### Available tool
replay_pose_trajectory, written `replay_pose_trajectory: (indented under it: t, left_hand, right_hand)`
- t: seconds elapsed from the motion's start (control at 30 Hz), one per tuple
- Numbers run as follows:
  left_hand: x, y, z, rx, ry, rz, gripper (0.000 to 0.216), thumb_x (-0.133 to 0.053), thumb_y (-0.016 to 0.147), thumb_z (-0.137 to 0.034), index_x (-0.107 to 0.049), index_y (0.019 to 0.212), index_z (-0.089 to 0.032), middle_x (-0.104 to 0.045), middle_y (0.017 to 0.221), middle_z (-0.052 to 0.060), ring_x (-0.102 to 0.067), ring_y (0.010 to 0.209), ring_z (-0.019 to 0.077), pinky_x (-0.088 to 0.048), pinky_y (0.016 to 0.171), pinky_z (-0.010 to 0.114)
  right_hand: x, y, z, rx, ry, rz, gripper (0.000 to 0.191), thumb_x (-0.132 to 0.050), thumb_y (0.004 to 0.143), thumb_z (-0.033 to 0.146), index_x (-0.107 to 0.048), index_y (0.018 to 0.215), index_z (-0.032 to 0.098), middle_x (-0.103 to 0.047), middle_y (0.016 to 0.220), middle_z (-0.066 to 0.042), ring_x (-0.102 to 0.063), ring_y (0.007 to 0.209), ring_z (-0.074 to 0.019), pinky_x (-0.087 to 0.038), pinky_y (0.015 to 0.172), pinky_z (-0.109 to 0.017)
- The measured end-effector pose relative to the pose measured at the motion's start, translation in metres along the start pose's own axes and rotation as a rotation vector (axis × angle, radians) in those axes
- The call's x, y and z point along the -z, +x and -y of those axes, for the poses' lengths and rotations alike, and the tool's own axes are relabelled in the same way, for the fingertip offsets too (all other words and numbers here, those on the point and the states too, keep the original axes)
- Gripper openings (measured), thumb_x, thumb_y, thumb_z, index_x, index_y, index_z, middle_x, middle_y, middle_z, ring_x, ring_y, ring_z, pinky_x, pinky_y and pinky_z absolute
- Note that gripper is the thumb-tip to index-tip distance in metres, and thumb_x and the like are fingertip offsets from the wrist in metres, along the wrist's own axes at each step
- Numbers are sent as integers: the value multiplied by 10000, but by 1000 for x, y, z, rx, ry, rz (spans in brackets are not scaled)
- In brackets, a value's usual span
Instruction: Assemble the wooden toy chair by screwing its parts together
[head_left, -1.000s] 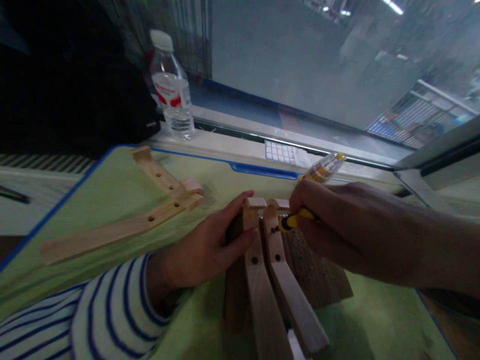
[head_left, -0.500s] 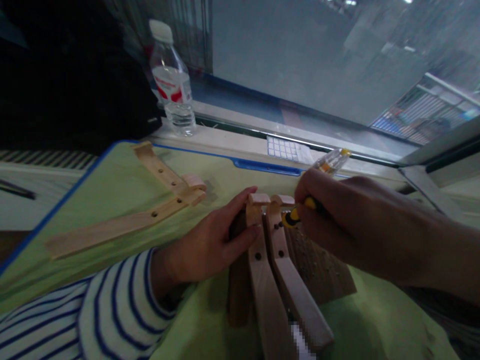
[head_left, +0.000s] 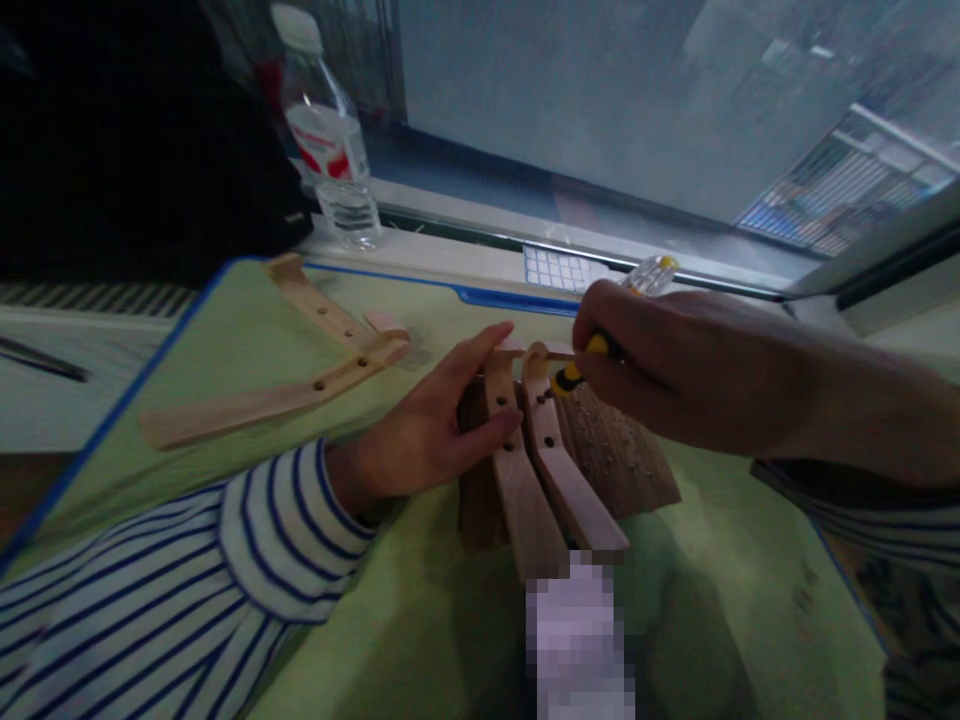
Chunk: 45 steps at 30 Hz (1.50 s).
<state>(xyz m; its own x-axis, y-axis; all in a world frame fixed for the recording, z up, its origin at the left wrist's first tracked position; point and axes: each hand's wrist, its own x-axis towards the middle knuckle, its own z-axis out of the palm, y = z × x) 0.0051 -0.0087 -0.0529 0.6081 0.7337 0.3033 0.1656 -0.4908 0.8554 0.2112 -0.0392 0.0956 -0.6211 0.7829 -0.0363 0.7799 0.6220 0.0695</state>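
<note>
My right hand [head_left: 675,370] grips a screwdriver [head_left: 576,376] with a yellow, black and clear handle. Its shaft slants down to a screw in the upper hole of a pale curved wooden piece [head_left: 574,485]. Closed around the left edge of the work is my left hand [head_left: 427,430], its thumb pressing on a second curved wooden piece [head_left: 525,500] between two dark holes. Both pieces lie side by side against a brown wooden board [head_left: 634,455] dotted with small specks. The left fingers' undersides are hidden.
Two more holed wooden pieces, one upper [head_left: 315,305] and one lower [head_left: 240,415], lie crossed at left on the green blue-edged tabletop [head_left: 405,620]. A water bottle [head_left: 330,150] and a gridded white sheet [head_left: 559,268] rest on the window ledge. Pixelation covers the bottom middle.
The camera view has tilted down, so everything sits higher. My left thumb has slid lower on its piece, uncovering the upper hole. The screwdriver stays at the same screw.
</note>
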Motion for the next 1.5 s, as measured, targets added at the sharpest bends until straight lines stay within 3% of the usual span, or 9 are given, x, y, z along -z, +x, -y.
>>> replay_pose_trajectory:
  t: [0.17, 0.37, 0.7, 0.97, 1.13, 1.5]
  left_hand:
    - [2, -1, 0, -13, 43, -2, 778, -613, 824, -294, -187, 1470, -211, -503, 1342, 112, -492, 1214, 260, -351, 1081, 430]
    - [5, -1, -1, -44, 43, 24, 778, -607, 809, -253, -188, 1463, -208, -476, 1364, 113, -477, 1226, 256, -351, 1085, 408]
    - [6, -3, -8, 35, 17, 24, 749, -593, 830, -271, -191, 1461, -227, -600, 1186, 94, -535, 1145, 256, -415, 1028, 424]
    - [5, -3, -7, 10, 31, 2, 739, -596, 825, -250, -202, 1451, -244, -517, 1306, 103, -531, 1133, 244, -423, 1019, 408]
    - [6, -2, -6, -13, 59, 29, 748, -586, 825, -239, -177, 1452, -234, -531, 1273, 104, -521, 1140, 249, -411, 1025, 435]
    - [6, -4, -5, -16, 72, 24, 738, -576, 842, -265, -166, 1455, -252, -522, 1284, 105, -510, 1166, 255, -398, 1038, 445]
  right_hand:
    - [6, 1, -4, 77, 6, 33, 152, -392, 911, 316, -462, 868, 188, -508, 732, -15, -381, 581, -131, -269, 542, -294]
    - [7, 3, -12, 116, 103, 110, 190, -408, 938, 347, -501, 931, 182, -537, 717, -3, -432, 583, -120, -301, 543, -270]
    - [3, 7, -12, 47, 176, 99, 228, -416, 929, 391, -524, 892, 194, -545, 617, 30, -414, 500, -104, -249, 490, -270]
    - [2, 9, -7, -16, 182, 121, 218, -402, 934, 393, -510, 862, 218, -561, 612, 34, -452, 500, -104, -253, 484, -266]
    - [-3, 8, -8, -49, 196, 87, 210, -387, 937, 356, -470, 808, 213, -518, 612, 34, -418, 503, -98, -262, 483, -257]
    - [7, 1, -6, 74, 163, 38, 140, -443, 916, 312, -427, 836, 199, -476, 671, 26, -360, 530, -99, -266, 505, -269]
